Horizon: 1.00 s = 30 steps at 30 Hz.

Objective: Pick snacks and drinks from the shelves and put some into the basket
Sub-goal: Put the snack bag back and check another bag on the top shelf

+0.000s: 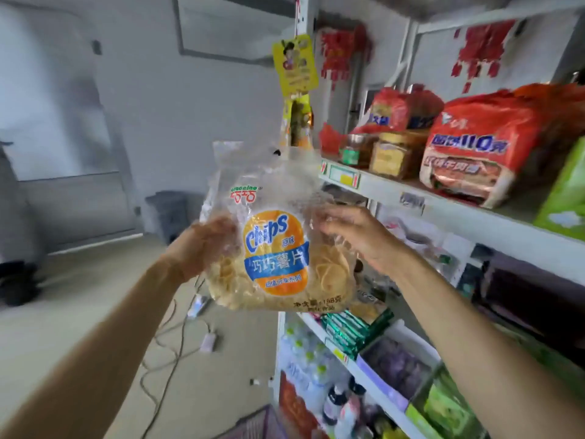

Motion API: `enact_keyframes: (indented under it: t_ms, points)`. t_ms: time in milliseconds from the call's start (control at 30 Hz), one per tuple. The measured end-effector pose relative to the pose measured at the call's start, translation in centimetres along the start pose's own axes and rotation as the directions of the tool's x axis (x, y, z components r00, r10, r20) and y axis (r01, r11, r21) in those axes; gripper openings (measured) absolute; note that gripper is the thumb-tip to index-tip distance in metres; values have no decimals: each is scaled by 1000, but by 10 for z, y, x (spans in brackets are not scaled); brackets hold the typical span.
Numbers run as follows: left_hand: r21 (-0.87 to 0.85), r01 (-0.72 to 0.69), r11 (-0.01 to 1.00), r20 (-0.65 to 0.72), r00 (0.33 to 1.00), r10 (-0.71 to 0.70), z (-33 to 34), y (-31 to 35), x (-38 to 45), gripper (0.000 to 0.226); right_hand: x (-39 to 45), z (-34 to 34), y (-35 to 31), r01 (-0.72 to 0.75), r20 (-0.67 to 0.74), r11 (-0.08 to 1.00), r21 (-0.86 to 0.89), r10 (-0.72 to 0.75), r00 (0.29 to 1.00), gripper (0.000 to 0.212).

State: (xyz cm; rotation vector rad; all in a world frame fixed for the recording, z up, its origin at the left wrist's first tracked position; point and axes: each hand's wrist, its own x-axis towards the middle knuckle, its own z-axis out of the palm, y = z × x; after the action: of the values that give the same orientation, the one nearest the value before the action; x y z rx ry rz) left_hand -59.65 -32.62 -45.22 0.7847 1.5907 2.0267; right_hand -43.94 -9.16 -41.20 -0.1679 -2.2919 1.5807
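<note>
A grey wall (177, 99) is seen to the left, with a pale rectangular framed panel (234, 26) mounted high on it. A beige floor (79, 312) is observed below, across which thin pale cables (164, 353) are trailed in loops. A small white box-shaped adapter (209, 341) is laid on the floor among the cables. A dark grey ribbed bin (171, 217) is stood against the wall base. Red paper cut-out decorations (340, 52) are fixed to the wall behind the shelving. A dark blurred object (19, 280) is noted at the far left edge; its nature cannot be determined.
</note>
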Motion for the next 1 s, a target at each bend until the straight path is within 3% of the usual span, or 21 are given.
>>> enact_keyframes:
  t_ms: [133, 167, 267, 300, 367, 467, 500, 600, 667, 767, 867, 933, 1000]
  points:
    - [39, 124, 991, -91, 989, -120, -58, -65, -12, 40, 9, 54, 50, -93, 112, 995, 21, 90, 990, 36]
    - [50, 138, 989, -71, 988, -134, -67, -78, -16, 39, 12, 66, 67, -123, 113, 992, 8, 121, 986, 35]
    - [122, 205, 971, 9, 978, -207, -91, -117, -27, 8, 23, 100, 123, -179, 119, 977, -118, 193, 974, 32]
    - [147, 237, 960, 36, 969, -245, -101, -134, -30, 19, 25, 111, 141, -195, 130, 967, -164, 217, 967, 31]
    - [196, 288, 937, 46, 952, -303, -115, -166, -37, 5, 29, 131, 178, -249, 137, 944, -217, 282, 950, 28]
    - [279, 333, 901, 62, 930, -363, -131, -208, -47, 6, 26, 161, 235, -356, 83, 899, -255, 387, 918, 37]
    - [270, 357, 894, 65, 920, -387, -136, -220, -50, 13, 25, 173, 256, -381, 73, 887, -262, 412, 908, 41]
    - [153, 457, 876, -72, 890, -451, -159, -264, -58, 86, 21, 209, 318, -426, 89, 838, -341, 480, 873, 28]
    - [130, 464, 876, -124, 885, -450, -173, -292, -61, 104, 16, 230, 360, -460, 105, 786, -413, 543, 833, 18]
    - [380, 478, 792, -98, 872, -480, -187, -337, -64, 97, 11, 256, 413, -487, 91, 706, -514, 610, 788, 22]
    - [754, 369, 543, 34, 804, -594, -181, -399, -70, 82, 11, 277, 458, -459, 154, 664, -590, 651, 743, 18]
    - [833, 366, 414, -26, 775, -631, -176, -441, -71, 69, 10, 293, 492, -413, 191, 647, -641, 656, 730, 19]
    - [833, 401, 381, -80, 769, -635, -177, -484, -69, 48, 5, 308, 537, -389, 220, 617, -684, 683, 697, 17]
